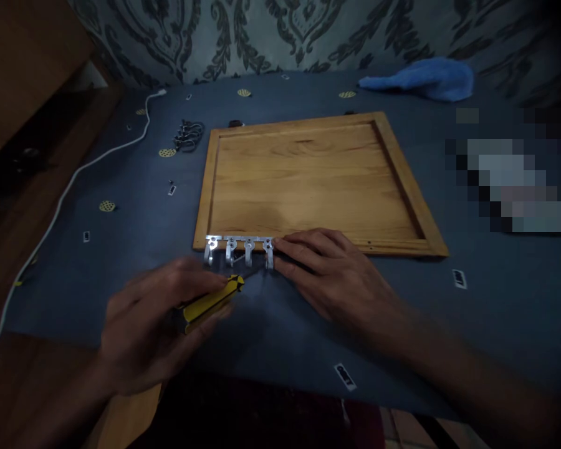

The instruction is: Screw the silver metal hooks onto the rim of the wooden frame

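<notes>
My left hand is wrapped round the yellow and black handle of a screwdriver. Its dark shaft points up and right toward the rightmost hook, though where the tip sits is hard to make out. A silver metal hook rail with several hooks lies along the near left edge of a framed wooden panel. At the rail's right end, my right hand grips it against the frame, fingertips touching the last hook. The panel lies flat on the cloth, recessed side up.
Several dark metal hooks lie left of the panel on the blue-grey cloth. A white cable runs along the left side. A blue cloth lies at the back right. Brown wooden furniture stands at the left; a blurred-out patch covers the right.
</notes>
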Available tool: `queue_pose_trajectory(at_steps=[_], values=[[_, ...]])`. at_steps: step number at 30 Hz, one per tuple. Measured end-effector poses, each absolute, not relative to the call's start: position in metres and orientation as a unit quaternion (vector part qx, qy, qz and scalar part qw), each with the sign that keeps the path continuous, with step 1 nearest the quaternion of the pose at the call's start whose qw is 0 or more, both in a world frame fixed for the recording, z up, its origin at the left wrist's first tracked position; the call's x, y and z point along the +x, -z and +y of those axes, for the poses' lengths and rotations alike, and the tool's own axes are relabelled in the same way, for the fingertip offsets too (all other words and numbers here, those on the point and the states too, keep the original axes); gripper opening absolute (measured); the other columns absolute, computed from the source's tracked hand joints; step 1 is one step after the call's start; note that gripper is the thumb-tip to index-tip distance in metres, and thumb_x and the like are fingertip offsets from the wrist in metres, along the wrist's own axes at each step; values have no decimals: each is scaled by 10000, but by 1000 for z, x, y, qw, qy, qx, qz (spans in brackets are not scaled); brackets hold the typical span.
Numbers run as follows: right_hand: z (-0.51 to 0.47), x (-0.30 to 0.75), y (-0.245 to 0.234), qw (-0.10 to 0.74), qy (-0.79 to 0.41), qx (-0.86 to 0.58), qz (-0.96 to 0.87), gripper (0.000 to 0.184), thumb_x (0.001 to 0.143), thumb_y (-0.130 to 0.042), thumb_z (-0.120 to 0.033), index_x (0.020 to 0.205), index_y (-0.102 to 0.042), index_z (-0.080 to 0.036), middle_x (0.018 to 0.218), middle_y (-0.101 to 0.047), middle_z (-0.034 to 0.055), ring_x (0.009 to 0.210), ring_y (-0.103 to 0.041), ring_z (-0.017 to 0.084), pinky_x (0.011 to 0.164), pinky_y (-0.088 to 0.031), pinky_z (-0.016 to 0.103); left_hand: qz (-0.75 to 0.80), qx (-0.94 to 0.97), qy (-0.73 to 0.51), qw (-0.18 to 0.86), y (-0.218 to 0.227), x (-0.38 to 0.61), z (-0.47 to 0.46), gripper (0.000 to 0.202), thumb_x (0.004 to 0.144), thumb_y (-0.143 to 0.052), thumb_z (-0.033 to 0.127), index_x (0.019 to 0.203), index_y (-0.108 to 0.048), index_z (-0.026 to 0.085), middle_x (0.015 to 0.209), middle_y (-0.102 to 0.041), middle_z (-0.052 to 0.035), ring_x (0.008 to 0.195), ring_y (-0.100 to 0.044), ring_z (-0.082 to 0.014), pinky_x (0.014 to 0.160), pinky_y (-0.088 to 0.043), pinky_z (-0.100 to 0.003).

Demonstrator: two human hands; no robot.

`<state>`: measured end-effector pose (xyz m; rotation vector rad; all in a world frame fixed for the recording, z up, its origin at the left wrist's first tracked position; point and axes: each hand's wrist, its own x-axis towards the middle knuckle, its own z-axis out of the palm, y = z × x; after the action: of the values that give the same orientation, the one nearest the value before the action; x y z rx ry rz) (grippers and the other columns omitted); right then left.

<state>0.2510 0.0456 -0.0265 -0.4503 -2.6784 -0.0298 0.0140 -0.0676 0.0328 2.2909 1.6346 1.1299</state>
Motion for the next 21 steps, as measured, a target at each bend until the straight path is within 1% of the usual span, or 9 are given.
queue_pose_trajectory(at_steps=[2, 5, 8, 11, 14, 18, 21], values=[[46, 251, 26, 208, 15, -165, -964, 235, 998, -528, -128, 1121, -723, -173, 1229, -740, 91, 1132, -621, 253, 956, -486, 409, 535, 756, -373, 51, -34, 14, -69, 91, 971, -642, 309, 1004, -668, 229, 806, -734, -3, 672, -715, -143, 572, -608, -252], [45, 252, 25, 205, 18, -164, -965, 230, 988, -539, -130, 1115, -724, -177, 1234, -741, 97, 1128, -629, 260, 952, -498, 416, 516, 777, -357, 45, -37, 14, -68, 73, 974, -637, 249, 1013, -644, 187, 779, -702, -7, 668, -709, -130, 552, -582, -224], [45, 251, 25, 205, 17, -165, -965, 229, 978, -547, -126, 1113, -725, -175, 1228, -745, 104, 1132, -636, 266, 954, -507, 426, 501, 796, -336, 40, -33, 13, -65, 96, 972, -644, 239, 1016, -627, 156, 788, -686, -11, 687, -709, -125, 552, -568, -211], [45, 251, 24, 197, 13, -169, -966, 250, 984, -529, -123, 1119, -726, -198, 1234, -747, 89, 1136, -642, 259, 949, -516, 428, 491, 799, -341, 56, -25, 11, -65, 134, 952, -647, 174, 1084, -637, 152, 867, -710, -34, 754, -720, -144, 594, -585, -239], [45, 251, 25, 193, 3, -166, -967, 259, 970, -542, -111, 1131, -729, -188, 1248, -742, 106, 1149, -640, 273, 950, -517, 445, 484, 793, -360, 86, -20, 8, -65, 199, 938, -640, 116, 1131, -642, 164, 919, -727, -46, 827, -727, -158, 661, -610, -266], [44, 252, 27, 205, -9, -166, -964, 258, 956, -564, -93, 1144, -726, -166, 1248, -735, 126, 1166, -631, 291, 959, -508, 462, 465, 799, -365, 108, -27, 4, -61, 144, 922, -694, 143, 1056, -655, 179, 851, -731, -14, 759, -722, -139, 625, -611, -241], [44, 251, 26, 207, -1, -171, -963, 251, 971, -542, -96, 1125, -724, -175, 1247, -737, 114, 1169, -629, 286, 969, -505, 457, 448, 804, -370, 131, -36, -1, -60, 122, 918, -704, 142, 1027, -660, 177, 864, -750, -6, 782, -730, -136, 684, -641, -259]])
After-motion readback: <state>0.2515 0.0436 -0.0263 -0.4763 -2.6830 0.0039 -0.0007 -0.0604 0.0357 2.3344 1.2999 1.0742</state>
